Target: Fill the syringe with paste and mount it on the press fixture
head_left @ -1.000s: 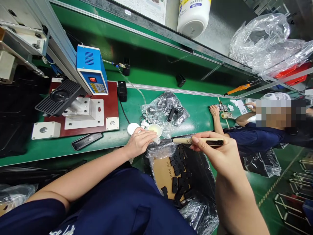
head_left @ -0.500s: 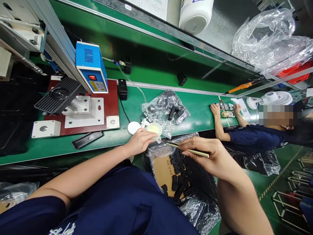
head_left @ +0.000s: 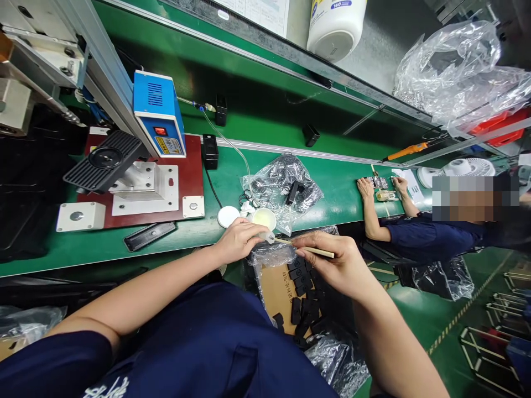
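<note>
My left hand (head_left: 237, 241) is closed on a small translucent white piece (head_left: 266, 236), just in front of an open white cup (head_left: 264, 219) with pale yellow contents. A thin light-coloured stick (head_left: 319, 252) is pinched in my right hand (head_left: 332, 257), its tip reaching the translucent piece. Beside the cup lies a round white lid (head_left: 228, 216). Behind the cup, a clear plastic bag (head_left: 282, 185) of black parts rests on the green bench (head_left: 336, 204).
Below my hands is a lined box (head_left: 274, 287) with black parts. At left stand a blue device (head_left: 155, 110) and a fixture on a red base (head_left: 193, 177). A black tray (head_left: 149, 236) lies near the bench edge. Another person (head_left: 431, 235) works at right.
My right hand has moved left with the stick, bringing the stick's tip to the translucent piece. My left hand has barely moved.
</note>
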A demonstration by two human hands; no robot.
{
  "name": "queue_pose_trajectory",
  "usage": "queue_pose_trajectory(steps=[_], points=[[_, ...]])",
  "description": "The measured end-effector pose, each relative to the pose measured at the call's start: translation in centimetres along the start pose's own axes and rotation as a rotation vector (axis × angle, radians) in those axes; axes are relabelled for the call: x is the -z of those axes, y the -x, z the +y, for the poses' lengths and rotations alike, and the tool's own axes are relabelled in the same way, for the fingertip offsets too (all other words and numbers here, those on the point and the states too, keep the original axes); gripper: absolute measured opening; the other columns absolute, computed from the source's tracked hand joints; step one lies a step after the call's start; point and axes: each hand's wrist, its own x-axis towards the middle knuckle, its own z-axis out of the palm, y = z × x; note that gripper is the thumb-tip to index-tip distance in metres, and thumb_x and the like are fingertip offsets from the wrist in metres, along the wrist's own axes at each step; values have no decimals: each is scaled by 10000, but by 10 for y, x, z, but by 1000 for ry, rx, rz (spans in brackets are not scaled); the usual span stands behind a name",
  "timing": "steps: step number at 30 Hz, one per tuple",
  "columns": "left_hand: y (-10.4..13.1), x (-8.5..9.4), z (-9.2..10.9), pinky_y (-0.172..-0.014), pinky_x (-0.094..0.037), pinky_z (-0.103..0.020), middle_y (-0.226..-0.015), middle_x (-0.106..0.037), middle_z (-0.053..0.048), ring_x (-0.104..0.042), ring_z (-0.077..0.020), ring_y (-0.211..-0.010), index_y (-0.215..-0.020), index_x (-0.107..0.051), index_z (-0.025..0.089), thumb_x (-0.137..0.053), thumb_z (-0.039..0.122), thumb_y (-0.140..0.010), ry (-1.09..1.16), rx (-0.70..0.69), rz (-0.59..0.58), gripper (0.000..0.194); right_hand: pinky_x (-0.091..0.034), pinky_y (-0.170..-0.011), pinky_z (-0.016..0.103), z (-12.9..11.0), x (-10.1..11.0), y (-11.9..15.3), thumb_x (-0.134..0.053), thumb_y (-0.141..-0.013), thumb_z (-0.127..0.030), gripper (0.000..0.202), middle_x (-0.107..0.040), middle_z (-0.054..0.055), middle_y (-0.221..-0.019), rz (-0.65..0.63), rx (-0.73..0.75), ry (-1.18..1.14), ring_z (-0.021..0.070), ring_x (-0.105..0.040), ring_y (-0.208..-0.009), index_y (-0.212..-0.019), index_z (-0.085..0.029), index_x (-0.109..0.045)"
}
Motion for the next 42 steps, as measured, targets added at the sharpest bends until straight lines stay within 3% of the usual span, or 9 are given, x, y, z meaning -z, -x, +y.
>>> queue_pose_trajectory(steps=[7, 10, 17, 23, 26, 29, 36, 42], points=[[2, 4, -2, -854, -485, -378, -903, -746, -52, -686, -192, -806, -1135, -633, 200, -534, 253, -928, 30, 14, 26, 236, -576, -782, 308, 9, 5, 3, -687, -834, -265, 108, -763, 51, -912, 124, -74, -85, 188, -719, -843, -916, -218, -740], [2, 4, -4, -848, -488, -385, -867, -746, -40, -687, -192, -790, -1120, -643, 203, -543, 256, -919, 37, 35, 36, 231, -584, -789, 317, 9, 4, 7, -679, -838, -257, 114, -765, 52, -920, 102, -44, -72, 195, -724, -852, -926, -227, -745], [5, -5, -10, -862, -485, -401, -1028, -748, -54, -684, -215, -869, -1085, -660, 220, -582, 271, -885, -89, 185, 89, 220, -593, -813, 318, 1, 10, 20, -664, -846, -205, 154, -762, 51, -958, 79, 7, 1, 202, -721, -908, -974, -240, -741], [11, -4, -22, -849, -497, -400, -1022, -742, -58, -686, -216, -806, -1104, -641, 199, -565, 274, -893, -78, 259, 82, 236, -605, -757, 323, 5, 18, 31, -710, -808, -244, 98, -768, 46, -894, 311, -106, -20, 204, -727, -809, -895, -244, -754], [25, 1, -30, -825, -519, -376, -991, -741, -51, -683, -216, -822, -1096, -630, 199, -560, 284, -892, -68, 290, 95, 232, -602, -664, 314, 22, 5, 30, -726, -790, -326, 169, -763, 62, -827, 459, -261, -77, 202, -718, -707, -908, -208, -748], [42, 3, -36, -824, -543, -369, -993, -741, -54, -690, -222, -871, -1069, -634, 206, -553, 270, -892, -1, 313, 37, 205, -589, -624, 306, 44, -18, 20, -714, -784, -395, 245, -755, 74, -794, 523, -359, -136, 199, -712, -667, -896, -178, -736], [61, -21, -39, -1000, -490, -444, -1374, -557, -160, -579, -264, -1229, -999, -658, 185, -563, 262, -893, 250, 285, -159, 162, -546, -592, 277, 73, -51, -13, -656, -807, -447, 279, -737, 59, -703, 403, -437, -34, 204, -710, -643, -849, -176, -711], [53, -49, -39, -1040, -449, -475, -1419, -496, -195, -503, -280, -1302, -992, -670, 187, -632, 239, -853, 381, 321, -189, 154, -480, -517, 275, 73, -56, -32, -604, -830, -447, 279, -714, 55, -609, 336, -447, 137, 200, -674, -541, -785, -183, -684]])
